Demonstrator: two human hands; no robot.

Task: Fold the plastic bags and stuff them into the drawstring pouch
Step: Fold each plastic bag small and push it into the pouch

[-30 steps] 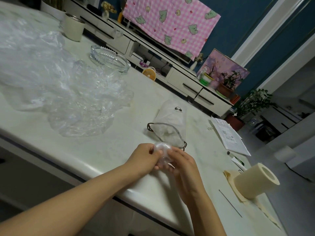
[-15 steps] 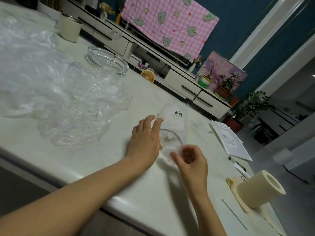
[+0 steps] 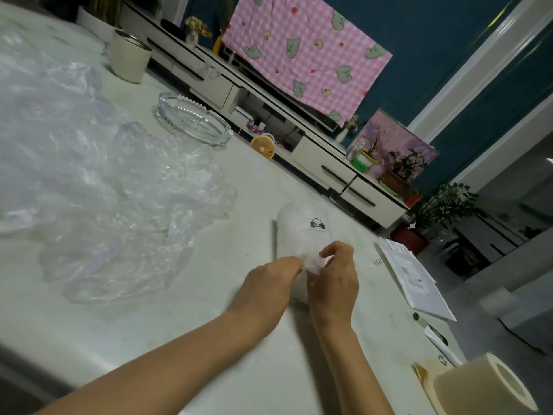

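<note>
Plastic bags (image 3: 98, 205): a clear, crumpled heap on the left of the surface (image 3: 209, 339), running out of view at the left edge; how many bags there are cannot be made out.
Cup (image 3: 129, 56): cream, upright, at the far side behind the heap.
Glass ashtray (image 3: 194, 122): just beyond the heap's far right edge, apart from the cup.
Left grip (image 3: 269, 283): a bare hand, back up, with its fingers bent toward the pouch's near end. The tips meet a whitish fold (image 3: 314, 262). The thumb and fingertips are hidden, so I cannot tell whether this grip has hold of anything.
Drawstring pouch (image 3: 299, 232): white, lying on the surface at centre, its small black logo facing up. Its mouth and cord are covered by the two hands.
Right grip (image 3: 335, 277): fingers curled, pinching the whitish fold from the right. Whether that fold is the pouch's rim or a folded bag is hard to tell.
Paper sheet (image 3: 416, 280): printed, flat on the surface, right of the hands; the text is too small to read.
Tape roll (image 3: 484, 390): cream, at the lower right corner.
</note>
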